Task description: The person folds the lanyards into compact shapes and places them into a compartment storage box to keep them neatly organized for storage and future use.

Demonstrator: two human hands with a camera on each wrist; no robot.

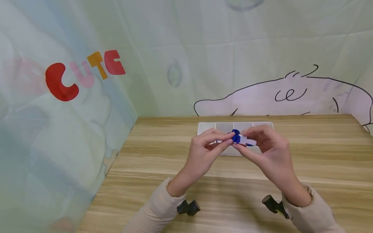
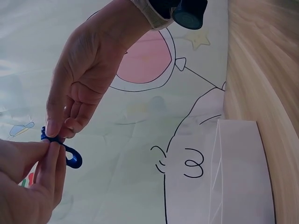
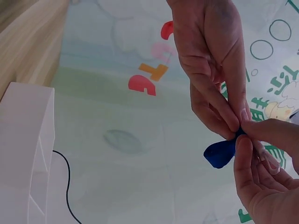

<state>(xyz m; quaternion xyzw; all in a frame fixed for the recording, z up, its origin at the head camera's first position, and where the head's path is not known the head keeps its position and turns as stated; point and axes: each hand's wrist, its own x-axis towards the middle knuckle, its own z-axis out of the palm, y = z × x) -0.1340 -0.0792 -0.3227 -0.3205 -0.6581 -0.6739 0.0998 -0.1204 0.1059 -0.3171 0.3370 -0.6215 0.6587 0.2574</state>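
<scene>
Both hands meet in front of me, above a white divided box, around a small dark blue piece (image 1: 236, 136) shaped like a bow. A loop of it shows below the fingers in the left wrist view, and a flared flap shows in the right wrist view. My left hand (image 1: 202, 147) pinches the blue piece between thumb and fingertips. My right hand (image 1: 272, 150) pinches it from the other side, with a short whitish strip (image 1: 247, 141) beside its fingers. Fingertips hide the middle of the blue piece, and its exact kind cannot be told.
The white box (image 1: 206, 128) with several compartments stands on the wooden table (image 1: 163, 155) behind the hands; some blue and red bits show in it. A patterned curtain (image 1: 180, 58) hangs behind and to the left. Dark wrist devices (image 1: 188, 207) sit at both cuffs.
</scene>
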